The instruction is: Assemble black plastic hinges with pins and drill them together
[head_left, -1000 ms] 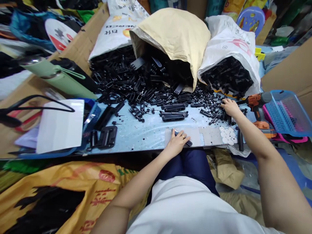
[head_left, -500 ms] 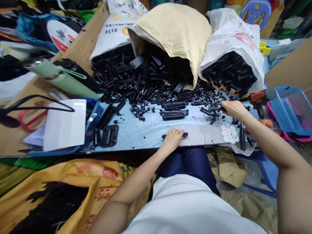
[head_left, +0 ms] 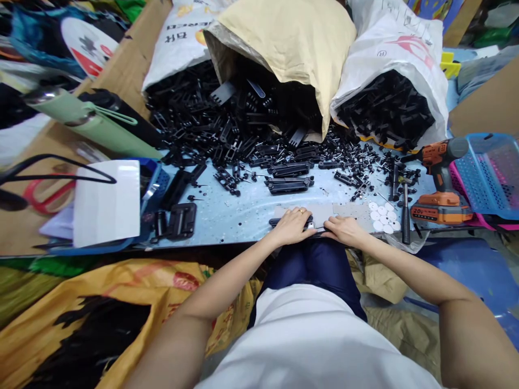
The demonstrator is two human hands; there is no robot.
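At the front edge of the table, my left hand (head_left: 291, 227) is closed over a long black bar-shaped part (head_left: 274, 221), pressing it on a grey-white pad (head_left: 322, 212). The bar's left end sticks out past my fingers. My right hand (head_left: 344, 229) is just beside it, its fingers closed on a slim black part (head_left: 321, 229) that meets the bar's right end. Most of both pieces is covered by my fingers. Behind my hands lie two finished-looking black folded assemblies (head_left: 288, 185), one behind the other.
Loose black parts and screws (head_left: 359, 162) spill from a tan sack (head_left: 292, 38) and white sacks (head_left: 401, 48). At right are white discs (head_left: 383, 218), a hammer (head_left: 406, 219), a cordless drill (head_left: 441, 183) and a blue basket (head_left: 490, 178). A green bottle (head_left: 101, 129) leans at left.
My right hand has come from the parts pile at right to beside my left hand, bringing a black part. My left hand has kept the bar on the pad, which was turned straight earlier.
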